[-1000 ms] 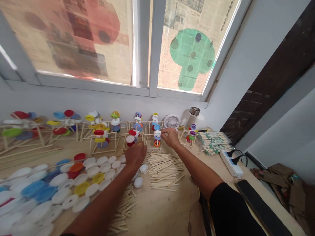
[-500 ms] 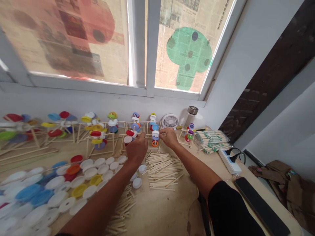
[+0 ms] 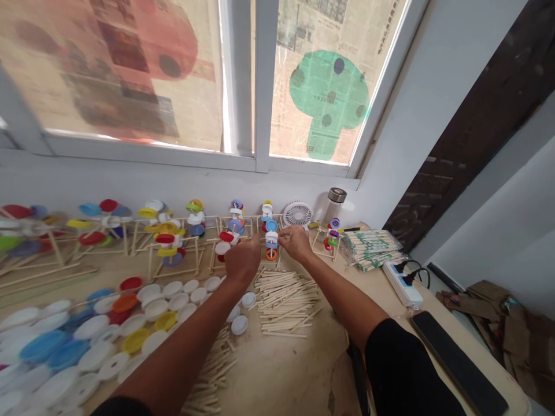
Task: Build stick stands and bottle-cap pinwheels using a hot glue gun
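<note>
Between my two hands stands a small wheel of bottle caps [image 3: 271, 238], with blue, white and orange caps, mounted in a frame of thin wooden sticks. My left hand [image 3: 243, 259] is closed at the frame's left side, its fingertips mostly hidden behind the hand. On the right side, my right hand [image 3: 295, 242] pinches the frame near the wheel's axle. Just left of my left hand is another stick frame with a red and white cap wheel [image 3: 226, 242]. A pile of short wooden sticks [image 3: 286, 300] lies in front of the hands.
More cap wheels on frames [image 3: 167, 245] line the wall. Loose bottle caps [image 3: 97, 352] cover the table's left side. A white fan [image 3: 298, 214], a flask [image 3: 336, 202], bagged sticks [image 3: 373, 248], a power strip [image 3: 403, 286] and a black phone-like slab [image 3: 459, 364] stand or lie rightward.
The view has shifted slightly. Both hands stay at the same frame, with little visible movement; the left hand has turned a little.
</note>
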### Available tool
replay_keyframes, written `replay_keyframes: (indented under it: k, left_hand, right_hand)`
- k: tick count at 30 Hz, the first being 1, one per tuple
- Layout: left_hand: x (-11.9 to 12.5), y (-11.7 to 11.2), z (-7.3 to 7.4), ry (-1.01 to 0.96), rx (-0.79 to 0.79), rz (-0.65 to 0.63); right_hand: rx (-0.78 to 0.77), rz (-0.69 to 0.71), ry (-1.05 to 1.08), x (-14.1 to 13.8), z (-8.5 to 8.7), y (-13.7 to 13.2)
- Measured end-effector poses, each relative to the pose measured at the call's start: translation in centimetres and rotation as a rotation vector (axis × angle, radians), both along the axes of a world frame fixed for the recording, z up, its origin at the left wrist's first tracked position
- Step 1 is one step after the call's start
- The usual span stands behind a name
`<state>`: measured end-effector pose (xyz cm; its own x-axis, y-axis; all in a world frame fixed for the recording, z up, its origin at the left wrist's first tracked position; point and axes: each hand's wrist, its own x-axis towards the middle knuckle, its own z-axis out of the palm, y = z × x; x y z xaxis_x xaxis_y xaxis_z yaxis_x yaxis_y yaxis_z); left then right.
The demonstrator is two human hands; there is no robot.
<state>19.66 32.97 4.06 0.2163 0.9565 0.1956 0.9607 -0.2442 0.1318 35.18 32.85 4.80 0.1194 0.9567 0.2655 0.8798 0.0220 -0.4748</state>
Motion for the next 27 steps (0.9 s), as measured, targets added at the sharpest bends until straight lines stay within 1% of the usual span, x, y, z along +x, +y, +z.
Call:
replay_keyframes:
  k: [6, 17, 27]
  left_hand:
    - [0.0, 0.3, -0.2, 0.013, 0.009, -0.007]
    - [0.0, 0.6, -1.1, -0.005, 0.038, -0.008]
    - [-0.2, 0.5, -1.1, -0.022, 0.054, 0.001]
  right_hand:
    - [0.001, 0.006, 0.002, -0.1, -0.2, -0.1]
    - [0.026, 0.002, 0.022, 0.1, -0.6, -0.2]
    - [0.060, 0.012, 0.085, 0.6, -1.1, -0.5]
